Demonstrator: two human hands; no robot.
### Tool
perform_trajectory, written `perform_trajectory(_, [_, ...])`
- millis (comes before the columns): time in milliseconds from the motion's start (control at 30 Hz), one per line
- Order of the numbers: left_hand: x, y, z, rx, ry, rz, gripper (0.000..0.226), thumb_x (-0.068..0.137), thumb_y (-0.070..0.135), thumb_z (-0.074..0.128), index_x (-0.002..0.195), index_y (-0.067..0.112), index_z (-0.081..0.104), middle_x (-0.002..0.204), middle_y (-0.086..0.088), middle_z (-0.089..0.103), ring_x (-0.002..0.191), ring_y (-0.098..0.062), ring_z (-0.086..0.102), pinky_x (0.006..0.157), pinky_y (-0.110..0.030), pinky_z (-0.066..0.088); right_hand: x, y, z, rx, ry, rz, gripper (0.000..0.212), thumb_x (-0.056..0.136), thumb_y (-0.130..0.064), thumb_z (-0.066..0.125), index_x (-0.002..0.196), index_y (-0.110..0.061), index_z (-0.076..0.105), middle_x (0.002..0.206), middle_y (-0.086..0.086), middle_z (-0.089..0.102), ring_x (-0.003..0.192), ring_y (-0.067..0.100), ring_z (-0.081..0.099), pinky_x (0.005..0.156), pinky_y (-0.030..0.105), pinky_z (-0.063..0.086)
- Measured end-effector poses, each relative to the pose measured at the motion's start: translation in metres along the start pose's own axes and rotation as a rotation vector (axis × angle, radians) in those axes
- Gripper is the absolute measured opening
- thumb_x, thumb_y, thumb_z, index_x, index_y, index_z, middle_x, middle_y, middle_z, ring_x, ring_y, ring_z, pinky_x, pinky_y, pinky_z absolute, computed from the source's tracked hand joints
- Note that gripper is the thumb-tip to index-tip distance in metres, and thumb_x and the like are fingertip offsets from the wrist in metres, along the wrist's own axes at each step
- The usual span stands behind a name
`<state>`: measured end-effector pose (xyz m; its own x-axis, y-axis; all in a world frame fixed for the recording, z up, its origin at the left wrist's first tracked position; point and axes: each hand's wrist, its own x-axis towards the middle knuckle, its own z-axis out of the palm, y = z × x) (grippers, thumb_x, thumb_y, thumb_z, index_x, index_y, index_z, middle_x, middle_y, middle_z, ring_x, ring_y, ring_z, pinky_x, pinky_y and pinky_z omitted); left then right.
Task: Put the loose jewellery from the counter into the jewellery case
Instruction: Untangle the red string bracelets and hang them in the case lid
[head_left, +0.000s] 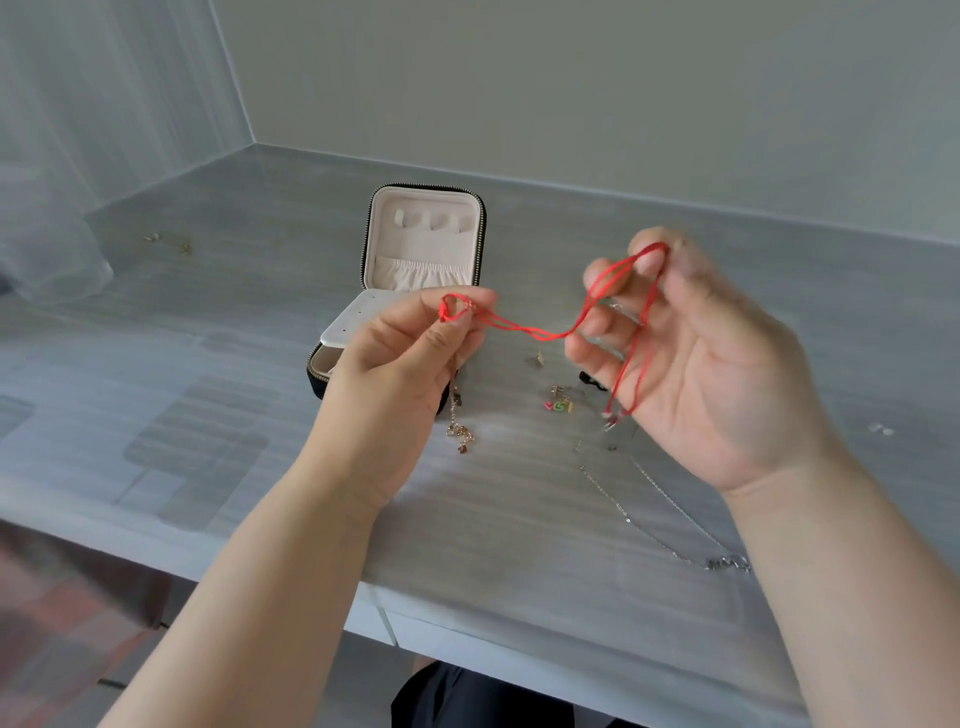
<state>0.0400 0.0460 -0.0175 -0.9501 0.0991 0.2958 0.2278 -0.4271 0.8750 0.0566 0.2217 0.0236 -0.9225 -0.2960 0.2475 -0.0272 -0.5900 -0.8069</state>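
Observation:
A red cord bracelet (545, 332) stretches between both hands above the counter. My left hand (400, 364) pinches one end of it at the knot. My right hand (696, 364) holds the other loop over its fingertips, and the cord's tails hang down across the palm. Behind my left hand stands the jewellery case (423, 244), black outside and cream inside, its lid upright. On the counter lie a gold chain (460, 431), small coloured charms (558, 402) and a thin silver necklace (670, 525).
The grey counter (218, 364) meets walls at the back and left. Its front edge runs across the lower view. A small gold piece (169, 241) lies far left, and a tiny pale item (880, 428) sits far right. A dark item (592, 382) lies by my right hand.

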Motion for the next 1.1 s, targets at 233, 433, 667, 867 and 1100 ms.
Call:
perform_trajectory(233, [0.001,-0.001,0.000,-0.024,0.007,-0.021,0.024,0.080,0.012,0.051,0.077,0.017,0.075,0.080,0.003,0.069,0.083,-0.009,0.063,0.084,-0.024,0.050,0.001,0.022,0.008,-0.103,-0.066,0.025,0.009,0.068,-0.030,0.065,0.074,-0.024,0.068,0.083,-0.009,0.063,0.077,0.007,0.056,0.076,0.021,0.048])
perform_trajectory(433, [0.000,-0.001,0.002,-0.012,0.015,-0.030,0.027,0.083,0.018,0.048,0.078,0.017,0.075,0.083,0.002,0.071,0.083,-0.011,0.065,0.081,-0.025,0.052,0.001,0.025,0.002,-0.472,0.103,0.012,0.029,0.081,-0.031,0.060,0.054,-0.021,0.058,0.076,0.001,0.064,0.074,0.016,0.059,0.068,0.023,0.047])
perform_trajectory(667, [-0.002,-0.003,0.001,0.133,-0.025,-0.057,0.024,0.082,0.018,0.052,0.088,0.021,0.075,0.097,0.005,0.071,0.100,-0.011,0.062,0.095,-0.029,0.047,-0.003,0.034,-0.007,-1.610,0.176,-0.015,0.012,0.084,-0.022,0.059,0.095,-0.025,0.060,0.092,-0.011,0.058,0.077,0.006,0.055,0.072,0.024,0.042])
perform_trajectory(867, [-0.003,0.002,0.004,0.409,-0.207,0.082,0.028,0.088,0.008,0.051,0.114,0.009,0.061,0.123,-0.003,0.058,0.117,-0.004,0.052,0.087,-0.011,0.041,0.007,0.038,0.005,-1.046,0.223,-0.019,0.019,0.091,-0.010,0.045,0.099,-0.022,0.058,0.087,-0.004,0.070,0.082,0.014,0.063,0.080,0.033,0.048])
perform_trajectory(1100, [-0.004,0.001,0.006,0.303,-0.159,-0.037,0.015,0.086,0.016,0.057,0.096,0.018,0.068,0.103,0.001,0.068,0.088,-0.015,0.066,0.070,-0.030,0.057,0.005,0.037,0.007,-0.686,-0.068,0.203,0.016,0.078,-0.006,0.064,0.090,-0.016,0.066,0.077,-0.003,0.070,0.074,0.007,0.065,0.069,0.016,0.049])
